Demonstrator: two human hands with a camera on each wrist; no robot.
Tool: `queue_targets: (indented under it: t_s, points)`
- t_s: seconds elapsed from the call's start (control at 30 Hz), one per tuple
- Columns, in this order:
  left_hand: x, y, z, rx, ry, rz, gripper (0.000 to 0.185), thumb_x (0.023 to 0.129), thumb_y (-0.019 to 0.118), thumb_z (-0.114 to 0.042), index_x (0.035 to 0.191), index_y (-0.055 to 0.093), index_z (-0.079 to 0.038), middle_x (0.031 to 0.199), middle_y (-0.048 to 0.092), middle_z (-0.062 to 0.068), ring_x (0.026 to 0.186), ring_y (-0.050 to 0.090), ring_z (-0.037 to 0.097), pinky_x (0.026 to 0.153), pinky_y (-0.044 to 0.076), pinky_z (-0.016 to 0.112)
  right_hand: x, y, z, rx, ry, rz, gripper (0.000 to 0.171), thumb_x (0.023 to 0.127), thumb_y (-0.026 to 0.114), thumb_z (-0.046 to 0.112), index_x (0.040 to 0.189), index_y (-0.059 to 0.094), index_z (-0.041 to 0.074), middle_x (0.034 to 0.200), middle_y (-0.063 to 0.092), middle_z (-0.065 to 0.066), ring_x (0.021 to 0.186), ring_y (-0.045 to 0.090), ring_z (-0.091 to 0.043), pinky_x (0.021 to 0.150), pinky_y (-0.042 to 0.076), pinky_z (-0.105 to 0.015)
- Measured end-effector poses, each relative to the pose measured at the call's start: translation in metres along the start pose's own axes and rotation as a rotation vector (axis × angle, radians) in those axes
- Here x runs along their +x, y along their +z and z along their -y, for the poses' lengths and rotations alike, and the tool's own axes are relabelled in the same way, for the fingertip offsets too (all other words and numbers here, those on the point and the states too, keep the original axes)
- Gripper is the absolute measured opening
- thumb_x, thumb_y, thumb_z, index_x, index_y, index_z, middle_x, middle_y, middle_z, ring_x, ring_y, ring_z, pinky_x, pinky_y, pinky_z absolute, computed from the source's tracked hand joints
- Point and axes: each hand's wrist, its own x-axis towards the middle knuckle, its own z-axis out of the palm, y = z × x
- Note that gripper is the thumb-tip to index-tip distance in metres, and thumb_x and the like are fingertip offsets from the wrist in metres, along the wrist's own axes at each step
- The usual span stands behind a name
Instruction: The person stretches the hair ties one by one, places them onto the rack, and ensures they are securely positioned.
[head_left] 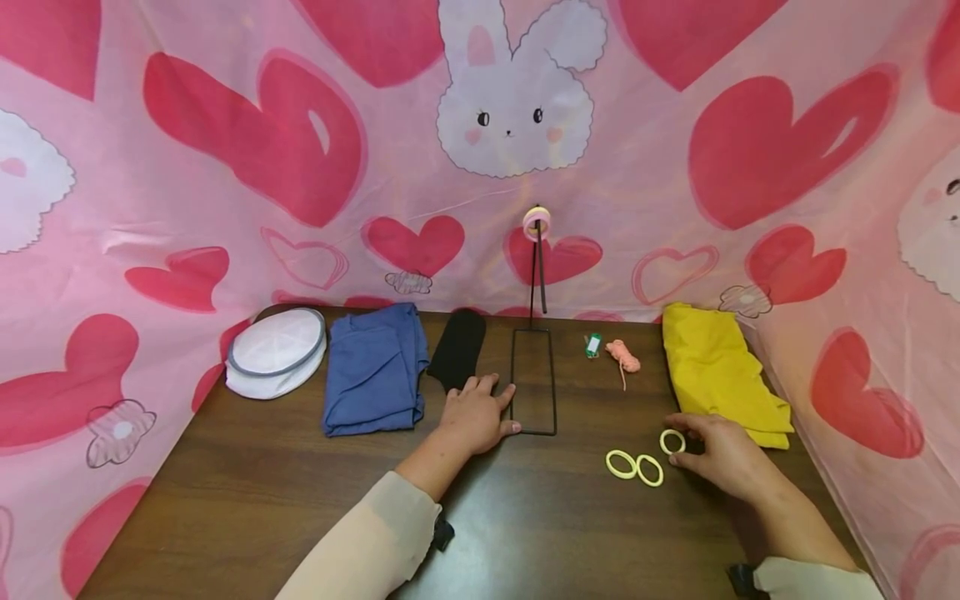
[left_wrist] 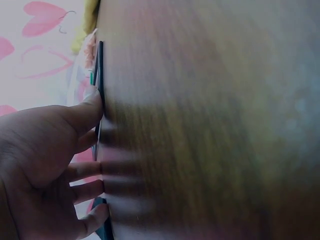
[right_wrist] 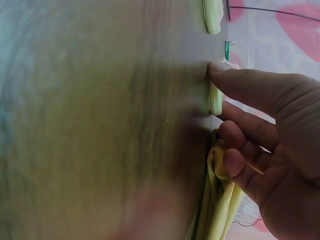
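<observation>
Beside the folded yellow cloth (head_left: 718, 373), the right hand (head_left: 723, 457) pinched a pale yellow hair ring (head_left: 672, 442)—its two mates (head_left: 634, 467) lay just leftward—while the left hand (head_left: 472, 414), fingers spread, pressed the black wire stand's base (head_left: 534, 382).

Dark wooden table (head_left: 300, 500) carries, left to right: white cap (head_left: 276, 352), folded blue cloth (head_left: 372, 369), black cloth (head_left: 458, 347), black wire stand (head_left: 533, 383) (pink ring atop post), green clip (head_left: 592, 345), pink cord (head_left: 623, 356), yellow cloth (head_left: 716, 367), three yellow rings (head_left: 644, 461) near front.
</observation>
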Motion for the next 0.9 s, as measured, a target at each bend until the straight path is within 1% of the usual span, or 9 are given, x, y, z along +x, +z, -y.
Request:
queue_targets:
  t_s: [0.2, 0.3, 0.33, 0.43, 0.5, 0.73, 0.8, 0.9]
  points:
    - [0.001, 0.001, 0.0, 0.006, 0.002, -0.002, 0.072, 0.098, 0.054, -0.066, 0.161, 0.04, -0.034, 0.165, 0.035, 0.005, 0.148, 0.034, 0.03, 0.107, 0.038, 0.055, 0.001, 0.003, 0.001, -0.001, -0.03, -0.029, 0.042, 0.077, 0.09, 0.014, 0.116, 0.075, 0.006, 0.103, 0.075, -0.001, 0.089, 0.067, -0.021, 0.078, 0.053, -0.046]
    - [0.002, 0.002, 0.0, 0.011, 0.004, -0.004, 0.072, 0.098, 0.053, -0.067, 0.161, 0.04, -0.034, 0.165, 0.035, 0.005, 0.148, 0.034, 0.03, 0.106, 0.039, 0.055, 0.001, 0.003, 0.003, -0.008, -0.043, -0.045, 0.041, 0.078, 0.088, 0.012, 0.116, 0.075, 0.007, 0.103, 0.074, -0.001, 0.09, 0.066, -0.021, 0.08, 0.053, -0.047]
    - [0.002, 0.002, 0.0, 0.012, 0.004, -0.004, 0.072, 0.098, 0.053, -0.067, 0.161, 0.04, -0.034, 0.165, 0.035, 0.005, 0.148, 0.034, 0.03, 0.106, 0.039, 0.055, 0.002, 0.003, 0.003, -0.007, -0.051, -0.052, 0.041, 0.078, 0.088, 0.011, 0.117, 0.075, 0.006, 0.104, 0.074, -0.002, 0.092, 0.067, -0.023, 0.081, 0.052, -0.049]
    - [0.002, 0.003, 0.0, 0.018, 0.002, -0.002, 0.072, 0.098, 0.053, -0.067, 0.161, 0.04, -0.035, 0.165, 0.035, 0.005, 0.148, 0.034, 0.03, 0.106, 0.039, 0.055, 0.003, 0.002, 0.007, -0.015, -0.077, -0.096, 0.041, 0.078, 0.088, 0.009, 0.117, 0.076, 0.006, 0.106, 0.075, -0.003, 0.096, 0.067, -0.027, 0.085, 0.051, -0.05]
    - [0.002, 0.003, 0.0, 0.018, 0.002, -0.001, 0.072, 0.098, 0.053, -0.067, 0.161, 0.04, -0.035, 0.165, 0.035, 0.004, 0.148, 0.034, 0.03, 0.106, 0.039, 0.055, 0.004, 0.001, 0.01, -0.016, -0.103, -0.127, 0.04, 0.077, 0.088, 0.008, 0.115, 0.076, 0.007, 0.106, 0.075, -0.003, 0.097, 0.067, -0.027, 0.085, 0.05, -0.049]
    - [0.001, 0.002, 0.001, 0.012, 0.0, -0.002, 0.072, 0.098, 0.053, -0.067, 0.161, 0.04, -0.035, 0.166, 0.034, 0.004, 0.148, 0.034, 0.03, 0.106, 0.038, 0.055, 0.014, -0.003, 0.026, -0.028, -0.195, -0.225, 0.039, 0.075, 0.088, 0.004, 0.112, 0.077, 0.009, 0.102, 0.074, 0.003, 0.09, 0.066, -0.017, 0.079, 0.053, -0.042]
    - [0.001, 0.002, 0.001, 0.01, -0.002, 0.002, 0.072, 0.098, 0.053, -0.067, 0.161, 0.039, -0.035, 0.166, 0.034, 0.004, 0.149, 0.033, 0.029, 0.107, 0.038, 0.055, 0.018, -0.005, 0.031, -0.026, -0.221, -0.245, 0.038, 0.075, 0.088, 0.004, 0.111, 0.077, 0.009, 0.101, 0.074, 0.004, 0.087, 0.065, -0.015, 0.077, 0.052, -0.037]
    - [0.001, 0.002, 0.001, 0.008, -0.002, 0.004, 0.072, 0.098, 0.053, -0.067, 0.161, 0.039, -0.035, 0.166, 0.033, 0.004, 0.149, 0.033, 0.029, 0.107, 0.038, 0.055, 0.024, -0.008, 0.04, -0.016, -0.256, -0.272, 0.038, 0.075, 0.088, 0.004, 0.11, 0.077, 0.011, 0.101, 0.074, 0.005, 0.086, 0.064, -0.012, 0.077, 0.049, -0.028]
